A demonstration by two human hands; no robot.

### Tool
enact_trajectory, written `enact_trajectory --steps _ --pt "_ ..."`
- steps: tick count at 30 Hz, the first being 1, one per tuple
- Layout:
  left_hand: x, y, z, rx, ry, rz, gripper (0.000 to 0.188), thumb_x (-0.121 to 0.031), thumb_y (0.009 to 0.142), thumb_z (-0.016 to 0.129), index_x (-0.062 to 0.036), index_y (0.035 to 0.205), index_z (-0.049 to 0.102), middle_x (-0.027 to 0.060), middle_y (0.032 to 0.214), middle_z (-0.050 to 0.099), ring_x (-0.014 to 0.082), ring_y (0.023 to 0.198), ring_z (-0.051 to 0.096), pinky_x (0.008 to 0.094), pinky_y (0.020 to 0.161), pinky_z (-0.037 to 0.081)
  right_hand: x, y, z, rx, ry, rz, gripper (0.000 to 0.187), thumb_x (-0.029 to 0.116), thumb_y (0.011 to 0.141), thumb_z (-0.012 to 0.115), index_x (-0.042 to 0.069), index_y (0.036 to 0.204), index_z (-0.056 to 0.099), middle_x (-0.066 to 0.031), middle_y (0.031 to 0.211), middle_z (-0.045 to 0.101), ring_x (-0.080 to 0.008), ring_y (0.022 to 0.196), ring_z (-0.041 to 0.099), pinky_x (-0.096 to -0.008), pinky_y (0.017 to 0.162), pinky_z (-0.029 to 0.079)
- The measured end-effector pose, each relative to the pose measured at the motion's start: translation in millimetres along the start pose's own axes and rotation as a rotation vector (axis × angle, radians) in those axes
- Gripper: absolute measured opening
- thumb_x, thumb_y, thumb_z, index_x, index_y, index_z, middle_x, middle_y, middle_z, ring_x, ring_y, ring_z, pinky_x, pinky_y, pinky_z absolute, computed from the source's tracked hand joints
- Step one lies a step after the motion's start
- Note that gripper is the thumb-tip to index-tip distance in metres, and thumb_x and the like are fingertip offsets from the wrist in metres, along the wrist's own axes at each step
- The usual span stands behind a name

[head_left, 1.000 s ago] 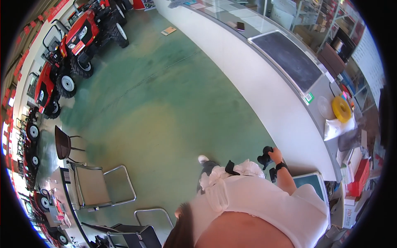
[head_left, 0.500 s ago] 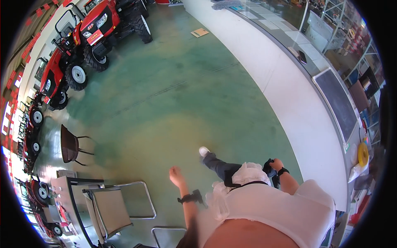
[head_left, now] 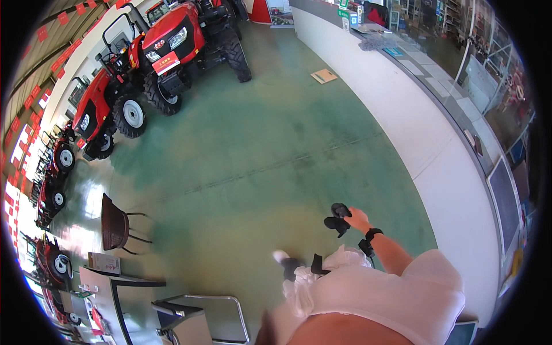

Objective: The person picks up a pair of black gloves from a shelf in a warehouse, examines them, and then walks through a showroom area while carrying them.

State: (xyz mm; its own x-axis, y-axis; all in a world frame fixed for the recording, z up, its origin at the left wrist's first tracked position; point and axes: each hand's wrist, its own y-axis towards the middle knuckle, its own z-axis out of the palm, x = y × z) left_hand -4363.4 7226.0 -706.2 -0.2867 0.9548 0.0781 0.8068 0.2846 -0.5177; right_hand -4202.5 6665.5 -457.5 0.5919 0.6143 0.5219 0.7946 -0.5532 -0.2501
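Observation:
My right hand (head_left: pixel 358 220) is stretched out ahead at the right of centre, over the green floor (head_left: pixel 259 172). Its fingers are closed on a black object with rounded lobes (head_left: pixel 339 219), whose exact kind I cannot make out. A black band (head_left: pixel 373 234) circles the right wrist, and a small black device (head_left: pixel 365 248) sits beside it. My left hand is out of the picture. Below the right arm, the white top (head_left: pixel 368 287) on my body fills the lower part of the view. One foot in a pale shoe (head_left: pixel 280 256) is forward, blurred.
Red tractors (head_left: pixel 172 43) line the left side. A long white counter (head_left: pixel 391 109) curves along the right. A brown wicker chair (head_left: pixel 115 224), a desk (head_left: pixel 109 299) and a metal-framed chair (head_left: pixel 192 328) stand at lower left. Flat cardboard (head_left: pixel 324 76) lies on the floor ahead.
My right hand has swung forward and left with the black object. My left hand has dropped out of view. The tractors and chairs have shifted right and down in the picture.

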Motion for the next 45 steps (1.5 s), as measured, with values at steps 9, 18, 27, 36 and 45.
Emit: enact_trajectory --steps 9,18,27,36,45 --pt "-18.4 111.3 -158.9 -0.166 -0.585 -0.166 0.029 -0.016 0.076 0.046 0.001 0.052 0.047 0.0039 0.049 0.046 0.0114 0.044 0.038 0.0295 0.037 0.03 39.3 22.3 65.4 -0.061 0.096 0.205 0.027 0.026 0.061 0.053 0.004 0.077 0.057 -0.0176 0.077 0.057 -0.0338 0.075 0.053 -0.0405 0.065 0.043" --pt "-50.1 232.6 -381.2 -0.606 -1.845 -0.237 0.021 -0.014 0.08 0.045 -0.0002 0.063 0.047 0.0024 0.055 0.045 0.012 0.047 0.038 0.0275 0.04 0.033 108.8 44.6 105.0 0.239 -0.073 0.418 0.035 0.03 0.06 0.053 -0.001 0.076 0.058 -0.0201 0.077 0.057 -0.0345 0.075 0.054 -0.0385 0.066 0.044" --pt "-156.2 239.2 -532.3 -0.482 -0.84 0.404 0.021 -0.024 0.078 0.048 -0.0048 0.08 0.058 0.0149 0.075 0.057 0.0293 0.067 0.056 0.0336 0.059 0.044 260.6 124.5 186.3 0.225 -0.155 0.035 0.035 0.03 0.059 0.053 0.008 0.086 0.055 -0.0138 0.087 0.057 -0.0314 0.083 0.053 -0.0377 0.069 0.044" --pt "-70.2 282.7 -614.7 -0.542 -0.969 0.248 0.016 -0.015 0.076 0.051 -0.0018 0.083 0.058 0.0127 0.074 0.059 0.0214 0.066 0.057 0.0281 0.06 0.044 422.8 216.6 230.0 0.328 -0.031 -0.25 0.034 0.031 0.06 0.054 0.005 0.082 0.056 -0.0169 0.079 0.057 -0.0334 0.074 0.054 -0.0387 0.063 0.043" --pt "-27.3 273.8 -770.4 -0.277 -1.539 0.929 0.031 -0.022 0.076 0.046 0.0061 0.082 0.056 0.0156 0.081 0.057 0.0215 0.08 0.053 0.0293 0.075 0.039 458.6 275.0 291.4 0.368 -0.158 -0.244 0.034 0.03 0.057 0.056 0.003 0.078 0.057 -0.017 0.075 0.057 -0.0318 0.071 0.055 -0.0384 0.061 0.043"
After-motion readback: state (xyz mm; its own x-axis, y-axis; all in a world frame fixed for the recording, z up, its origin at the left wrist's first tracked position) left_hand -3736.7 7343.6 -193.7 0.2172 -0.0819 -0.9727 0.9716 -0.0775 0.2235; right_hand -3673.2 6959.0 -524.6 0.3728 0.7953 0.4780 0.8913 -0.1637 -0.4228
